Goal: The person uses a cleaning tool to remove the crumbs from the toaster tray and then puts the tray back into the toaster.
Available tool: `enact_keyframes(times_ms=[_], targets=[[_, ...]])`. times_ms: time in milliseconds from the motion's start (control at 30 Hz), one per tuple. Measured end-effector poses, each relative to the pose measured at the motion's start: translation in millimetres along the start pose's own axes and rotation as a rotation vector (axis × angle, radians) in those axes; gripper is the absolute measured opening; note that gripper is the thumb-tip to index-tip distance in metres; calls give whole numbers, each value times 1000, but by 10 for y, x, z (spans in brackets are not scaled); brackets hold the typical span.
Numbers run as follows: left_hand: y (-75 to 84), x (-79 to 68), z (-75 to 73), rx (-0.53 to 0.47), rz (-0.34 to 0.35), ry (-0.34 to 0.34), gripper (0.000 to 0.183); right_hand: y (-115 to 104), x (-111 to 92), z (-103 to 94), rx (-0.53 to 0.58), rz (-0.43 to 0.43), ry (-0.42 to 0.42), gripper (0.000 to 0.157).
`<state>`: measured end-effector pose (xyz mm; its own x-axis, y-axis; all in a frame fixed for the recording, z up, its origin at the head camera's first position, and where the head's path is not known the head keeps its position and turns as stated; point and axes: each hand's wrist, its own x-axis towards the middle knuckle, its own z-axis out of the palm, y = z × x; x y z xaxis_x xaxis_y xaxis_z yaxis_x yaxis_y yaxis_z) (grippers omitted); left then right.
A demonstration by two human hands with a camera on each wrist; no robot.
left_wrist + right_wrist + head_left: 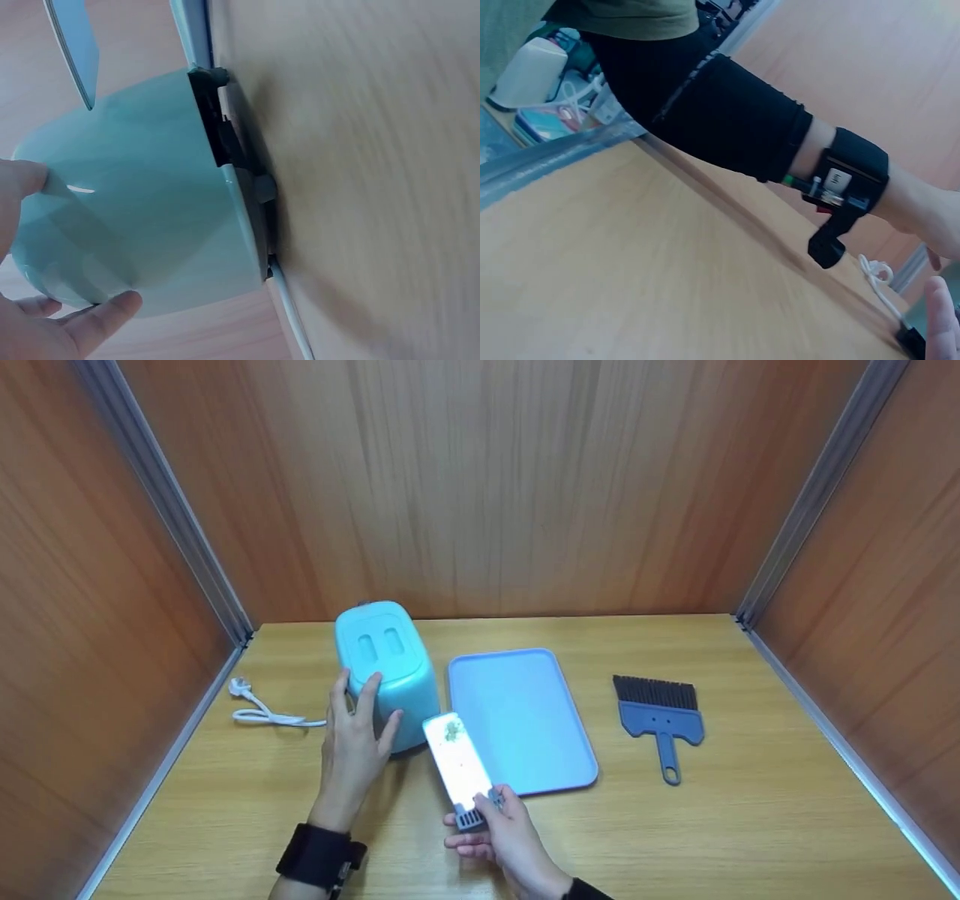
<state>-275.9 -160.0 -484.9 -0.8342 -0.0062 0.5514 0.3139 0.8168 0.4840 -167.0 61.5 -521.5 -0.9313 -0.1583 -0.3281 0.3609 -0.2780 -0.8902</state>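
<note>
On the table (757, 817), towards the middle of the near edge, a narrow white tray (454, 761) with green specks is grasped by the right hand (514, 836). Its grey slotted end is pinched, with the thumb laid on top, and the tray is held up off the tabletop, its other end slanted towards the far edge and away to the left. A black strap (319, 856) is worn on the left wrist. Nothing is grasped by the left hand (356, 746): its fingers are spread and rested against a turquoise toaster (409, 701).

Farther towards the right edge, a blue brush (660, 720) is laid flat, its handle pointed at the near edge and its dark bristles at the far one. A flat blue tray (517, 720) is set around the middle, just beside the toaster, which is placed left of it, near the far edge. Near the left edge, a white cord (277, 718) is bundled, its plug (238, 687) turned towards the far left corner. The far edge is backed by a wooden panel (480, 487).
</note>
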Motion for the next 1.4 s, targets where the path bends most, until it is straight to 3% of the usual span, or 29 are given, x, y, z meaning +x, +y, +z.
enact_keyframes(times_ms=[233, 367, 467, 633, 733, 833, 933, 1000, 1133, 1267, 1400], targets=[[45, -20, -7, 10, 20, 15, 74, -135, 88, -98, 21, -58, 48, 22], [110, -46, -16, 40, 59, 62, 77, -209, 161, -160, 38, -70, 82, 22], [176, -78, -9, 69, 117, 115, 79, -260, 207, -206, 41, -68, 100, 22], [325, -163, 34, 74, 270, 199, 79, -318, 274, -261, 59, -62, 123, 25], [444, -240, 61, 24, 342, 188, 76, -341, 310, -272, 61, -78, 142, 28], [572, -323, 95, -70, 359, 129, 71, -358, 345, -273, 56, -94, 153, 31], [681, -392, 169, -186, 313, 42, 65, -380, 365, -262, 52, -110, 161, 32], [734, -418, 240, -286, 242, -37, 60, -392, 377, -255, 51, -130, 163, 32], [783, -431, 408, -516, 9, -193, 52, -417, 389, -229, 44, -160, 169, 34], [807, -425, 579, -713, -242, -300, 52, -433, 408, -206, -1, -158, 208, 36], [871, -429, 727, -844, -390, -362, 52, -444, 437, -179, -59, -139, 257, 39]])
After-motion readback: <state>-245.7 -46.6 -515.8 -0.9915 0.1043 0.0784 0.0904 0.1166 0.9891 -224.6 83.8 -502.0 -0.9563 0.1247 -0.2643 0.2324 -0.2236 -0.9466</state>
